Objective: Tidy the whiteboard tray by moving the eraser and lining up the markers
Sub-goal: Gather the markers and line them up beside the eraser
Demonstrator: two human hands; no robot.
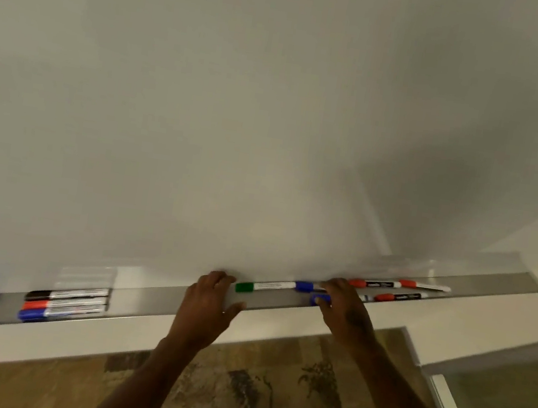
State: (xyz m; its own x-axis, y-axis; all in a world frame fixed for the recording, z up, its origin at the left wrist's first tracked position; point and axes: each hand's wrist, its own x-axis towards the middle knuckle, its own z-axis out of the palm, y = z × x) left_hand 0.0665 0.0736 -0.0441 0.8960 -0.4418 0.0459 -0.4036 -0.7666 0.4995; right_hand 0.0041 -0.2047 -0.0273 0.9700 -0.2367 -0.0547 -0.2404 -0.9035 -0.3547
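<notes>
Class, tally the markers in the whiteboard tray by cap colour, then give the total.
Red-capped markers: 4
Blue-capped markers: 3
Green-capped marker: 1
Black-capped marker: 1
Total: 9 markers

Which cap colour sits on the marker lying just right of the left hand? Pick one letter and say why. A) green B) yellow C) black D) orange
A: the marker lying in the tray just right of the left hand has a green cap at its near end, beside the fingers.
</notes>
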